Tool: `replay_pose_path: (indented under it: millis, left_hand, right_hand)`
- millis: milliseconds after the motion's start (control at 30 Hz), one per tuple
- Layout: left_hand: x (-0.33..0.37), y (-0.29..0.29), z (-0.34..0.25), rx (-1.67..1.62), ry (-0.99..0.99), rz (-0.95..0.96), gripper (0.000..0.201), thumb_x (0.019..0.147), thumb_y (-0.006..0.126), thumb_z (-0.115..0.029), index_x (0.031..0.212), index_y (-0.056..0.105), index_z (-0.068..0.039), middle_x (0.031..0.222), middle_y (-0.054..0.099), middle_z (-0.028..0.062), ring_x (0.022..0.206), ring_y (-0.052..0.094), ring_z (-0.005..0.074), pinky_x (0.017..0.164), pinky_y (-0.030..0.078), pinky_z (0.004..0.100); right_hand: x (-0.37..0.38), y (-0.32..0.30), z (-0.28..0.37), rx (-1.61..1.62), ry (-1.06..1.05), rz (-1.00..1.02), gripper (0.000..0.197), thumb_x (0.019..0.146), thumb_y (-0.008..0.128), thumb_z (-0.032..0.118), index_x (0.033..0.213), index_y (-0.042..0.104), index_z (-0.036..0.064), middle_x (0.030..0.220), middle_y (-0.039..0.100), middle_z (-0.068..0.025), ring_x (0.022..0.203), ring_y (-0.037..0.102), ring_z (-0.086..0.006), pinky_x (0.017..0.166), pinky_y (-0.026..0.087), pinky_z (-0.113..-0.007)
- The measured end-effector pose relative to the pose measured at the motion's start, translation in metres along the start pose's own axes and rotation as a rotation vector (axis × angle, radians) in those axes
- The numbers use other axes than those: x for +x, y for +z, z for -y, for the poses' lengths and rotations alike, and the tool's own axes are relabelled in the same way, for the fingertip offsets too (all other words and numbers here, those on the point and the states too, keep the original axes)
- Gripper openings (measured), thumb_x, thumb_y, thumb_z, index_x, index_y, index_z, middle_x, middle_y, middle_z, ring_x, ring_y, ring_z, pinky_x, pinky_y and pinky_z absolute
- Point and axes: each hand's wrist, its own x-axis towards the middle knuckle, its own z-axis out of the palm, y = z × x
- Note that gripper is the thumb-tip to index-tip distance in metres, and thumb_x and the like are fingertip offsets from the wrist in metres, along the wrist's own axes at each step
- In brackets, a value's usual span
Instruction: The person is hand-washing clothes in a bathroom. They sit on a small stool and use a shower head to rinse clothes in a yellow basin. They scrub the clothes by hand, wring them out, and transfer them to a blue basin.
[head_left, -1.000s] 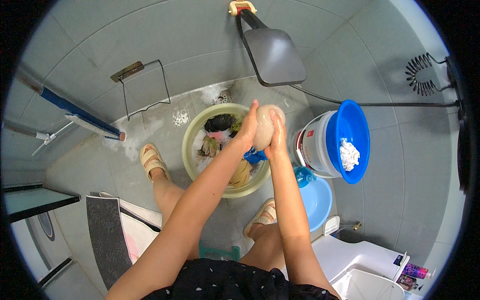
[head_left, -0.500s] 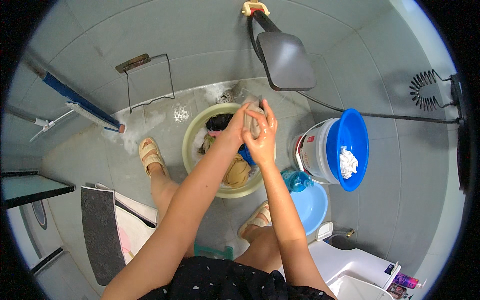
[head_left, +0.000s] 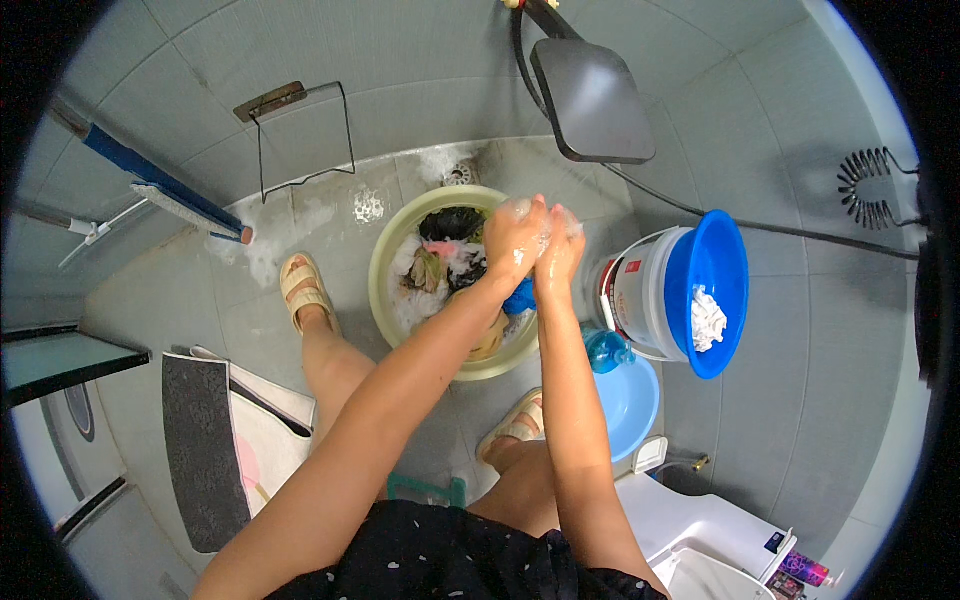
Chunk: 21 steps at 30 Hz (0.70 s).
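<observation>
My left hand and my right hand are pressed together over the right side of a pale green basin. Both are foamy and closed around a small wet garment that they mostly hide. A blue piece of cloth hangs just under them. The basin stands on the wet tiled floor between my sandalled feet and holds several soaked clothes, dark, white and tan, in suds.
A white bucket stands right of the basin, with a blue bowl holding a white cloth leaning on it. A light blue bowl, a toilet, a mop, a wire rack and a floor drain surround me.
My joined hands have come down and slightly left, closer over the basin. The pale cloth seen between them a second ago is now hidden inside my grip.
</observation>
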Motion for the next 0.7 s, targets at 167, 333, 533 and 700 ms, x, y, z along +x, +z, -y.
replay_pose_path:
  millis: [167,333,533,700]
  left_hand:
    - [0.004,-0.003,0.002,0.159,0.155,0.032,0.035,0.083,0.048,-0.034,0.077,0.06,-0.001,0.074,0.059,0.0218,0.069,0.055,0.0394,0.065,0.044,0.0412]
    - [0.029,-0.01,0.008,-0.006,0.051,0.305,0.047,0.087,0.044,-0.046,0.107,0.053,-0.004,0.097,0.06,0.0204,0.086,0.059,0.0303,0.072,0.045,0.0381]
    - [0.031,-0.032,-0.013,-0.396,-0.338,0.465,0.081,0.086,0.045,-0.051,0.142,-0.002,-0.016,0.139,0.026,0.014,0.12,0.038,0.0257,0.086,0.042,0.0444]
    - [0.03,-0.036,-0.015,-0.385,-0.658,0.355,0.093,0.078,0.046,-0.065,0.143,-0.001,-0.018,0.141,0.022,0.0156,0.124,0.034,0.0314,0.094,0.032,0.0557]
  right_hand:
    - [0.004,-0.003,0.004,0.137,0.198,0.084,0.024,0.087,0.05,0.022,0.084,0.056,-0.0011,0.076,0.057,-0.0067,0.071,0.052,-0.0146,0.065,0.042,-0.029]
    - [0.025,-0.009,0.007,0.469,0.36,0.246,0.035,0.087,0.053,0.029,0.112,0.051,0.0041,0.108,0.054,-0.0072,0.095,0.053,-0.0173,0.082,0.043,-0.03]
    - [0.029,-0.019,0.015,0.729,0.468,0.447,0.029,0.085,0.058,0.025,0.106,0.052,0.0064,0.105,0.055,-0.0052,0.096,0.053,-0.0185,0.083,0.043,-0.033]
    - [0.043,-0.011,0.009,0.428,0.092,0.298,0.017,0.08,0.062,0.016,0.091,0.056,0.0053,0.096,0.057,-0.0056,0.088,0.055,-0.0185,0.078,0.044,-0.03]
